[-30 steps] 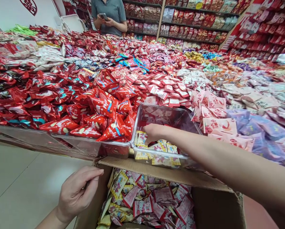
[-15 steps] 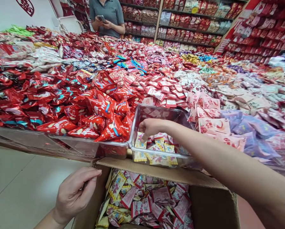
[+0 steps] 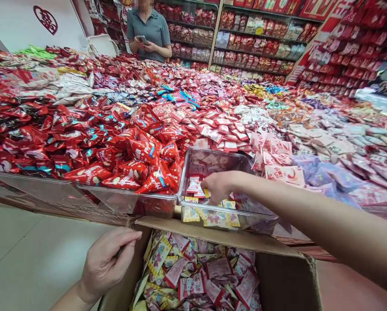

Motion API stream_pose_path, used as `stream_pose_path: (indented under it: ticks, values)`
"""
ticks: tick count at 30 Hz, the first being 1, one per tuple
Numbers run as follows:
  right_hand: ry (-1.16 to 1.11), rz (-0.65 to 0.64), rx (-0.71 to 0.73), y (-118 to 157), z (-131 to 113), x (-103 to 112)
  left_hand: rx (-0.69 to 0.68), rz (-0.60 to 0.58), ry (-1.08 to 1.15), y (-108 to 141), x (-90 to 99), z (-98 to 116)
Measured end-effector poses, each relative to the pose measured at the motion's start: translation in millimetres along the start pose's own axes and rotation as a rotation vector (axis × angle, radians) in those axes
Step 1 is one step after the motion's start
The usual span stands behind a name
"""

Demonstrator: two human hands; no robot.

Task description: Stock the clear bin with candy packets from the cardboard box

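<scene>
My right hand (image 3: 221, 186) reaches down into a clear plastic bin (image 3: 219, 154), fingers pinched on a small yellow-edged candy packet that is mostly hidden. Around it on the bin floor lie several small packets, yellow ones (image 3: 212, 218) near the front wall and red-and-white ones (image 3: 193, 185) further back. At the left edge of an open cardboard box (image 3: 287, 276), my left hand (image 3: 111, 261) is closed with its fingers curled in; whatever they hold, if anything, is hidden. Inside the box is a heap of pink and yellow candy packets (image 3: 191, 283).
Left of the bin, red triangular snack packets (image 3: 148, 151) are piled high. Pink packets (image 3: 284, 172) and lilac packets (image 3: 322, 170) lie to its right. Across the display, a person in a grey shirt (image 3: 149, 32) holds a phone (image 3: 142, 39). Stocked shelves (image 3: 245, 43) line the back.
My right hand has moved to the right inside the bin, uncovering red-and-white packets at its left. My left hand stays closed by the box. The view has tilted slightly upward.
</scene>
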State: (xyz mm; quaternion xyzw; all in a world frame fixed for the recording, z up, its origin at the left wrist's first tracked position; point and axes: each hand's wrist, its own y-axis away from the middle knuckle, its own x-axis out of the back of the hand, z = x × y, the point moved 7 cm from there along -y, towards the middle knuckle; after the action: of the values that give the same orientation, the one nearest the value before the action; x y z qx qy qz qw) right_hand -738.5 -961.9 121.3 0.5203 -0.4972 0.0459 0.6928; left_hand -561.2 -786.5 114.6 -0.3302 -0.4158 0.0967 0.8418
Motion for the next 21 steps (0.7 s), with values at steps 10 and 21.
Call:
stream_pose_path:
  ticks: [10, 21]
  values:
    - [-0.023, -0.070, 0.157, -1, -11, -37, 0.039, 0.018, 0.035, -1, 2.3, -1]
    - [-0.057, 0.098, 0.121, 9, 3, -16, 0.024, 0.005, 0.038, 1, 0.9, 0]
